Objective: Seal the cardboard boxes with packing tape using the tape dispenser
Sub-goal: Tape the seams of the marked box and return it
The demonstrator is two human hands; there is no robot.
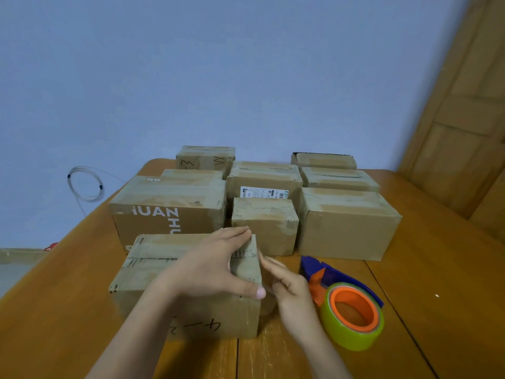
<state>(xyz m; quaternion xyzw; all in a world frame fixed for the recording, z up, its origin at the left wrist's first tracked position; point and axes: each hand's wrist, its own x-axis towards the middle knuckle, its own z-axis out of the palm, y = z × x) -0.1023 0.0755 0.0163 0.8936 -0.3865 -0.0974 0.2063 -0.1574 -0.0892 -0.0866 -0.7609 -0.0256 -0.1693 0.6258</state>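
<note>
Just right of both hands [246, 272], tape dispenser [347, 302] on table [437, 310].

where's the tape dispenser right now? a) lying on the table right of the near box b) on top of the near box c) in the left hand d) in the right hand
a: the tape dispenser lies on the table, just right of the near box, and neither hand holds it.
</note>
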